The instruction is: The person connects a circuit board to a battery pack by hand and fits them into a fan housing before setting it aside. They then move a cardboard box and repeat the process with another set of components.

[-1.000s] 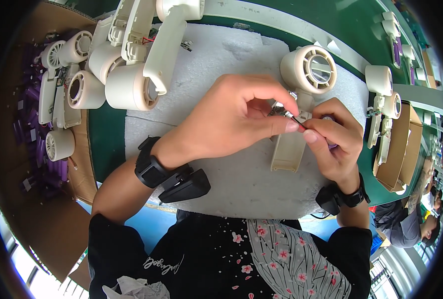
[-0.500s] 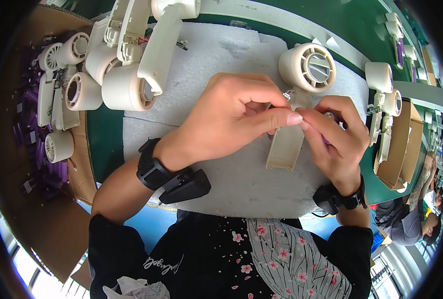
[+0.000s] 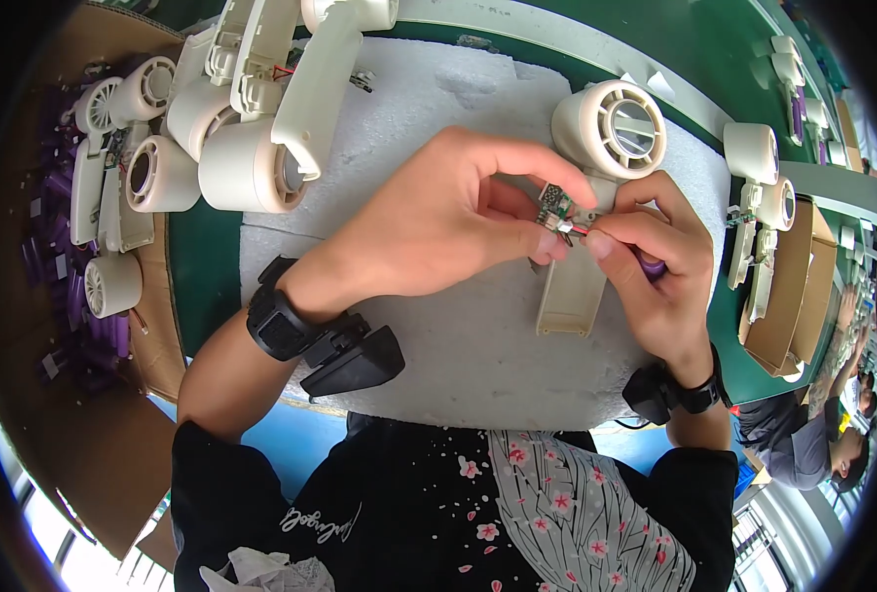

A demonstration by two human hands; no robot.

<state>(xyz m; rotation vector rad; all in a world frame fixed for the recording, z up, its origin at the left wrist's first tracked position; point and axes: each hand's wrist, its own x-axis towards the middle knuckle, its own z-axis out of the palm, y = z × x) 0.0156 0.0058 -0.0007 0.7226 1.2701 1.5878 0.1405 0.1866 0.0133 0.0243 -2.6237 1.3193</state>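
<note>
My left hand [image 3: 438, 222] is closed on the edge of a small green circuit board [image 3: 555, 203], thumb below and index finger above. A small white plug [image 3: 565, 227] with a red wire sits at the board's lower edge. My right hand [image 3: 663, 261] pinches the wires beside the plug, and a purple cylindrical battery [image 3: 652, 266] is tucked under its curled fingers. Beneath both hands lies a cream handheld fan, its round head [image 3: 611, 133] at the far end and its open handle shell [image 3: 569, 296] pointing toward me. My fingers hide part of the handle.
A white foam pad [image 3: 448, 345] covers the work area on a green table. Several cream fan bodies [image 3: 251, 168] crowd its far left. A cardboard box [image 3: 152, 340] at left holds purple batteries. At right are more fan parts [image 3: 751, 153] and a small carton [image 3: 789, 296].
My hands have moved slightly apart from the fingertip-to-fingertip pinch. The board, plug and red wire now show between them. My left wrist has shifted a little left.
</note>
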